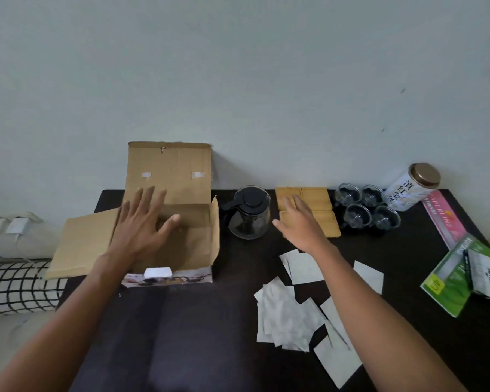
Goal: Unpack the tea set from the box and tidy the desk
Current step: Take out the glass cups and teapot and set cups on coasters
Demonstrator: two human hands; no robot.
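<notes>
Looking down at the dark desk, I see my left hand above the open cardboard box, fingers spread wide and holding nothing. My right hand is flat and open too, over the wooden coasters, and I cannot tell if it touches them. The box stands at the left part of the desk with its flaps up and out; what is inside I cannot see well. Just right of the box stands the glass teapot with a black lid. The four coasters lie together in a square beside it. Further right are four glass cups, also grouped in a square, and behind them a white tea tin. Many white paper sheets lie scattered on the front right of the desk.
</notes>
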